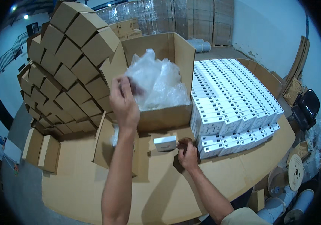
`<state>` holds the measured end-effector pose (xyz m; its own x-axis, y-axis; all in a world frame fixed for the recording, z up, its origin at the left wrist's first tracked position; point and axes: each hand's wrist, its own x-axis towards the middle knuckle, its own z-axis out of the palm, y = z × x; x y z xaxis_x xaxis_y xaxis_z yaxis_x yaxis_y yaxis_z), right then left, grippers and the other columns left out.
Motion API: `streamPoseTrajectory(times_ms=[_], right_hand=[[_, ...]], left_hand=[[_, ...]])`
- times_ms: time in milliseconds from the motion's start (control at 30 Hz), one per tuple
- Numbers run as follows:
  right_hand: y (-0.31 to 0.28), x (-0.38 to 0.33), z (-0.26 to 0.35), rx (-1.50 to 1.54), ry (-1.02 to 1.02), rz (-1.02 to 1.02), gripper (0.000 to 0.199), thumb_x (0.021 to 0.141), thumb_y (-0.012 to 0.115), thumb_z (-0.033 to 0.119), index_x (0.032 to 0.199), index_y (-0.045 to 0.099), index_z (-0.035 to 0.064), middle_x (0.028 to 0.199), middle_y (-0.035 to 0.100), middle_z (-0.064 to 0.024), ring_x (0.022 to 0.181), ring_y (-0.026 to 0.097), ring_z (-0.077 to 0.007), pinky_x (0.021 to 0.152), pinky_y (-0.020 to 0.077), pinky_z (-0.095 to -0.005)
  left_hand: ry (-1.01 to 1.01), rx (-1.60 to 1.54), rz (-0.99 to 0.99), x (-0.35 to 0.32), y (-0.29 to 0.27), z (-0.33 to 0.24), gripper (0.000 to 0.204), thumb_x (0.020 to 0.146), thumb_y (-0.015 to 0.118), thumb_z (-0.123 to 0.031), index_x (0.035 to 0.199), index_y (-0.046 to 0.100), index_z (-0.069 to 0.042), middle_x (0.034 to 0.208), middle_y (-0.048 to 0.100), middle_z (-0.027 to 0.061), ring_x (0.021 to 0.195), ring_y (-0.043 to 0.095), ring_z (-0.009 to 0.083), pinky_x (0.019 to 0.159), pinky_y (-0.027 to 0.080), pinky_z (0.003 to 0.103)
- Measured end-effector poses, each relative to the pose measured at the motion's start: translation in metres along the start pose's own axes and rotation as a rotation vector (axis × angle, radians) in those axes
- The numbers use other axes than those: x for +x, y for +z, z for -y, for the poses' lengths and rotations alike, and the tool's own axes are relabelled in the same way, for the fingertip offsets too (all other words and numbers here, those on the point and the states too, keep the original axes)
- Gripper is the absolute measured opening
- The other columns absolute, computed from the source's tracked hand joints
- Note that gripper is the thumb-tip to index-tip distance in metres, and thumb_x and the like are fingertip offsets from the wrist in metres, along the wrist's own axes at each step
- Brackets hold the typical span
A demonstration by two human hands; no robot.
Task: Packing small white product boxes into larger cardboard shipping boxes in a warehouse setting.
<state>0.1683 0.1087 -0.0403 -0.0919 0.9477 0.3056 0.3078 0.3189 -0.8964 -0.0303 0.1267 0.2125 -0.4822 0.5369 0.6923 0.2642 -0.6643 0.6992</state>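
My left hand (124, 105) is raised at the near left side of a large open carton (164, 117), its fingers among crumpled clear plastic bags (160, 82). Some of those fingers are blurred or hidden, so I cannot tell whether they grip the plastic. Low over the cardboard-covered table (168, 187), my right hand (188, 154) is closed at the right end of a small white box (165, 143). Left of that box, partly behind my left forearm, stands an open brown carton (102, 146) with a bit of clear plastic inside.
Rows of stacked white boxes (235, 97) fill the table's right side. Many brown cartons (66, 63) are piled at the left, with two narrow cardboard pieces (42, 150) below them. Beyond the table's right edge are cable spools (295, 172) and a black chair (305, 110).
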Motion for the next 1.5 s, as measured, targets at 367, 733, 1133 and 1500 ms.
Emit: streamPoseTrajectory(times_ms=[367,733,1133,1500], right_hand=[[-0.013,-0.026,0.012,0.585,0.194,0.029,0.021,0.099,0.050,0.015,0.112,0.060,0.0028,0.100,0.066,-0.0045,0.083,0.060,-0.0117,0.076,0.0505,-0.0258],[-0.009,-0.028,0.043,0.155,0.134,0.255,0.020,0.101,0.064,0.021,0.097,0.063,0.0021,0.073,0.060,0.0017,0.068,0.053,-0.0049,0.059,0.0426,-0.0249],[-0.014,-0.022,0.057,0.523,0.276,0.313,0.017,0.097,0.069,0.018,0.094,0.063,0.0029,0.072,0.060,0.0043,0.064,0.049,-0.0020,0.055,0.0391,-0.0213],[-0.030,-0.015,0.069,-0.008,-0.499,0.086,0.025,0.087,0.071,0.010,0.109,0.064,0.0006,0.073,0.062,-0.0036,0.067,0.061,-0.0182,0.071,0.0504,-0.0328]], left_hand=[[-0.461,0.164,-0.011,-0.232,-0.054,0.032,0.024,0.108,0.049,-0.023,0.100,0.057,-0.002,0.085,0.055,0.0001,0.077,0.050,0.0099,0.070,0.044,0.026],[-0.499,0.373,0.135,-0.234,-0.069,0.053,0.028,0.105,0.054,-0.024,0.099,0.062,0.002,0.077,0.061,0.0048,0.071,0.056,0.0125,0.065,0.047,0.030],[-0.513,0.166,0.156,-0.229,-0.078,0.052,0.022,0.104,0.061,-0.021,0.100,0.064,0.000,0.074,0.055,-0.0041,0.062,0.045,0.0030,0.053,0.037,0.021],[-0.619,0.124,0.330,-0.224,-0.086,0.051,0.012,0.096,0.071,-0.011,0.101,0.069,0.000,0.082,0.064,-0.0011,0.064,0.052,0.0024,0.051,0.039,0.018]])
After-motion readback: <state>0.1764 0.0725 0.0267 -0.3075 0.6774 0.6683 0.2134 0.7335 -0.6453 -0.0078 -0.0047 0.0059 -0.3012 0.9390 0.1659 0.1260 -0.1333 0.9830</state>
